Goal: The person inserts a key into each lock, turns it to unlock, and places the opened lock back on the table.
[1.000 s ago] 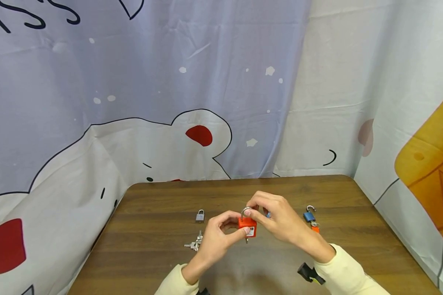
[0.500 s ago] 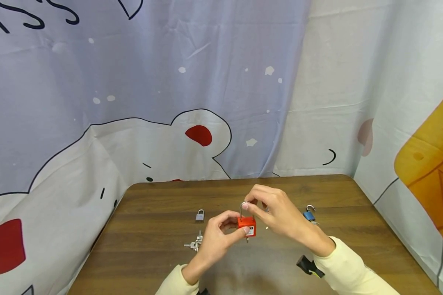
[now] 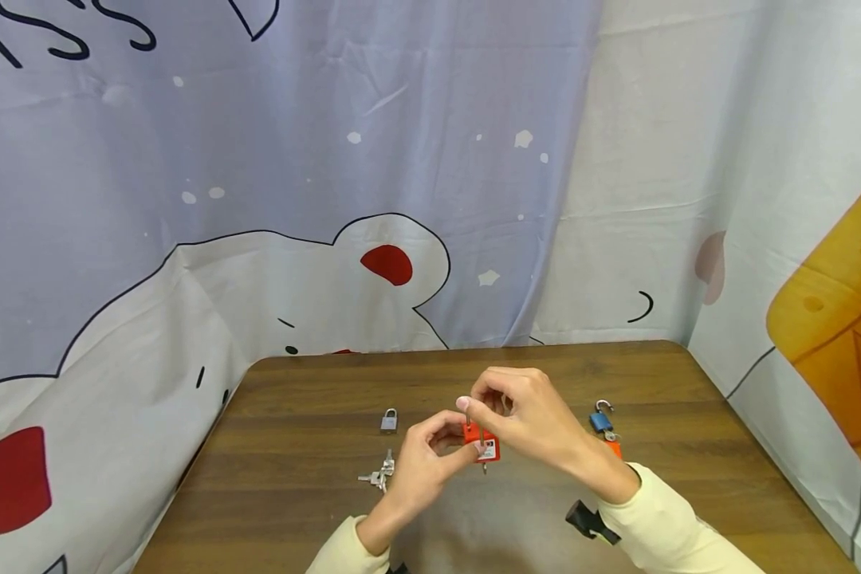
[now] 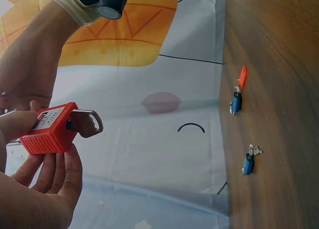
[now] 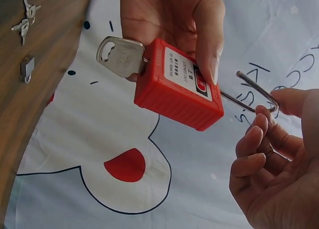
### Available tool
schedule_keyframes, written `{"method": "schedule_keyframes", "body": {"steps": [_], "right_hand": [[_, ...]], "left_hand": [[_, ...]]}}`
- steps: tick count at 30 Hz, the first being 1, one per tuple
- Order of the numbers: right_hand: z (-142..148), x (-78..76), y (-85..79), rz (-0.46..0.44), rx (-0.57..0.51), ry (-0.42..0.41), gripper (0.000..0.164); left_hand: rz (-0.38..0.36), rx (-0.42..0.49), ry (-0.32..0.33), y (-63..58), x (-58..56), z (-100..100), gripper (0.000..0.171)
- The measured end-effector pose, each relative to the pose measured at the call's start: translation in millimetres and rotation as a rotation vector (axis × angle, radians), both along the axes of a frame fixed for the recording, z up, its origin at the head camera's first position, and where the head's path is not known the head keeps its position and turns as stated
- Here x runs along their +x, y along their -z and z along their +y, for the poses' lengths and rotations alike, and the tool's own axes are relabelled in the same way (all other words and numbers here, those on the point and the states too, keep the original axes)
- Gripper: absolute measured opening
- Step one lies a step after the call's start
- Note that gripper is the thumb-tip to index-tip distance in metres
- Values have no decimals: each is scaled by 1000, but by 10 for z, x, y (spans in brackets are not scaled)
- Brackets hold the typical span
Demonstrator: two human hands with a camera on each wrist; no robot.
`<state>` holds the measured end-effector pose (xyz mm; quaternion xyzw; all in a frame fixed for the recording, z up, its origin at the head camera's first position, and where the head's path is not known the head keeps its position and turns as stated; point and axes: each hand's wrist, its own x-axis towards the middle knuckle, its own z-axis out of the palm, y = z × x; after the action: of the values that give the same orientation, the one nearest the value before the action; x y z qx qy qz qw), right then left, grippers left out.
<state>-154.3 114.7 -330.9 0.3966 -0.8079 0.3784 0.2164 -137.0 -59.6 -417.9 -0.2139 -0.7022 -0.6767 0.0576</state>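
In the head view, my left hand (image 3: 426,458) grips a red padlock (image 3: 489,454) by its body, thumb on the white label. A silver key (image 5: 122,57) sticks out of the padlock's bottom in the right wrist view. My right hand (image 3: 534,418) pinches the bend of the steel shackle (image 5: 256,84) between thumb and fingers. The shackle is raised and turned, one leg still in the body and the other end free and clear of it. The left wrist view shows the padlock body (image 4: 52,131) resting on the left fingers, above the table.
A small grey padlock (image 3: 389,422) and a bunch of keys (image 3: 380,476) lie on the wooden table (image 3: 294,414) at left. To the right is a blue padlock (image 3: 600,422) with an orange piece (image 3: 614,448). Another blue padlock (image 4: 248,164) with keys lies farther off.
The right hand first pulled the shackle upward, then turned it so its free leg swung out over the front of the red padlock. The left hand stayed almost still.
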Motion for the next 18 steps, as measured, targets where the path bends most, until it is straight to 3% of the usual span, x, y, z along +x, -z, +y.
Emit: {"method": "schedule_keyframes", "body": {"steps": [7,14,18], "right_hand": [[-31,4,26,5,-9,-51,14],[13,14,54,51,15,-17,4],[61,18,64,129,40,37,23]], "left_hand": [[1,14,7,7,24,14,22],[-22,19,-3,4,18,-1,24],[-30,0,-26,15,-8,-33,24]]}}
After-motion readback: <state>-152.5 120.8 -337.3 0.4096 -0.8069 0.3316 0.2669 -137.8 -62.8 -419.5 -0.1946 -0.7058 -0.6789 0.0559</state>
